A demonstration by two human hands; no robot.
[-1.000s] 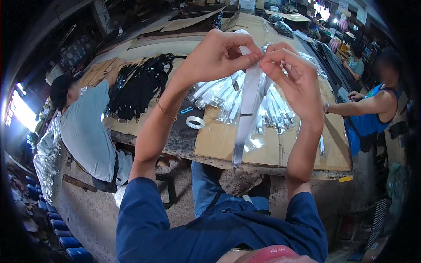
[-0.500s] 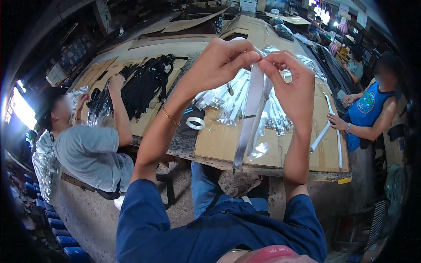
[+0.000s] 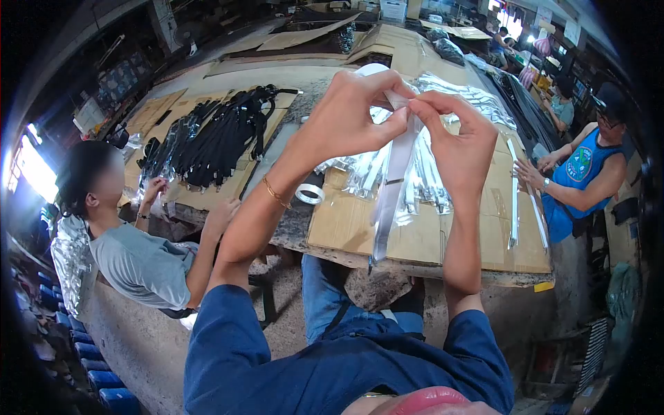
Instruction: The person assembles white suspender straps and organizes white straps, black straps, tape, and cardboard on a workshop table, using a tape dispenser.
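Observation:
A pale grey-white strap in a clear plastic sleeve (image 3: 393, 187) hangs from my two hands, its dark lower tip near the table's front edge. My left hand (image 3: 360, 107) is closed on its top end, thumb and index finger on either side. Close beside it, my right hand (image 3: 456, 131) pinches the same top end between thumb and forefinger. Behind both hands lies a fanned pile of similar sleeved straps (image 3: 429, 187) on a cardboard sheet (image 3: 346, 232). A white tape roll (image 3: 309, 194) rests left of the strap.
Black straps (image 3: 225, 142) lie heaped on cardboard at left. One person (image 3: 142, 256) sits on that side. Another person (image 3: 588, 166) stands at right, hands by long white strips (image 3: 514, 194). More cardboard (image 3: 394, 45) covers the far table.
My left thumb and index finger have parted somewhat around the strap's top, and more white shows behind that hand. The left person's arms have lowered; the right person's hand has shifted slightly.

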